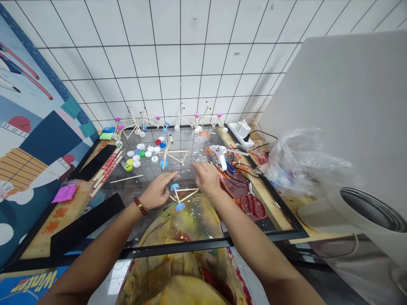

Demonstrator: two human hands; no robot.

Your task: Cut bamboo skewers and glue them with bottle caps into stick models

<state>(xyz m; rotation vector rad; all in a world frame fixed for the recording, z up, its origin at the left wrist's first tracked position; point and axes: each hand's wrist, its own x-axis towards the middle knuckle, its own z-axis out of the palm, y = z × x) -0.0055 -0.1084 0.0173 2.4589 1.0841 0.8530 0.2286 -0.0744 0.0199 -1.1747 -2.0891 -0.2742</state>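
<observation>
A small frame of wooden sticks (187, 195) with blue bottle caps (180, 206) for wheels rests on the glossy tabletop, between and just below my hands. At its left, my left hand (156, 191) hovers with the index finger stretched out and nothing visible in it. My right hand (206, 178) is close to the frame's right tip, fingers extended to the left; whether it touches the sticks I cannot tell. Just beyond the hands stands a partly built stick bicycle (171, 156) with a blue cap wheel (163, 164).
Finished stick bicycles (187, 122) line the back edge. Loose bottle caps (142, 153) lie at left, near bundled sticks (106, 171) and a single stick (127, 178). On the right are a glue gun (219, 156), red-handled scissors (253, 205), cables, a power strip (241, 134) and a plastic bag (305, 161).
</observation>
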